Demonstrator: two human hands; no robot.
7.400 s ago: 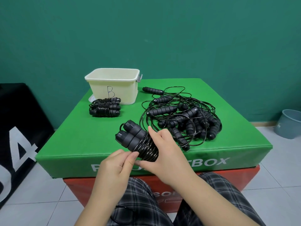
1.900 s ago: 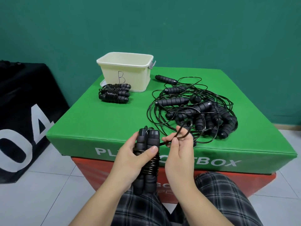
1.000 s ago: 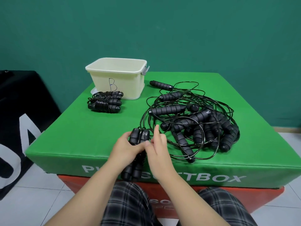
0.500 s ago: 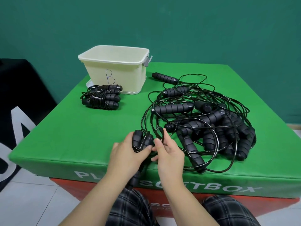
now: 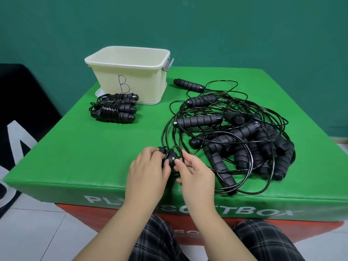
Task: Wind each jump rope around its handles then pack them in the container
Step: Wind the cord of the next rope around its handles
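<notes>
Green padded box top w/ white lettering on its front edge (image 5: 79, 153) serves as the counter, sitting on a red base; both hands are over its near edge, about mid-width.

Big tangled heap of loose black jump ropes w/ ribbed foam handles (image 5: 243, 140) lies just right of the hands and spreads away from them twd the far right; one thin cord loop runs right up to the fingertips. One handle lies apart at the far side of the heap, beyond the hands and near the tub's right corner.

Cream rectangular plastic tub marked "B" w/ a grey side clip (image 5: 130, 76) stands well beyond the hands, slightly left, upright, open top; inside not visible from here.

Two wound black rope bundles, cords coiled round paired handles (image 5: 114, 108), lie side by side just in front of the tub, beyond and left of the hands, outside the tub.

Left hand (image 5: 148, 170) is curled round the wound black jump rope w/ its two handles together (image 5: 169, 157), gripping it; only the handle ends poke out past the fingers. Right hand (image 5: 195, 172) touches it from the right, thumb and forefinger pinching at a small cord loop by the handle ends; other fingers loosely bent. Bundle is held at the counter's near edge, b/w both hands.
</notes>
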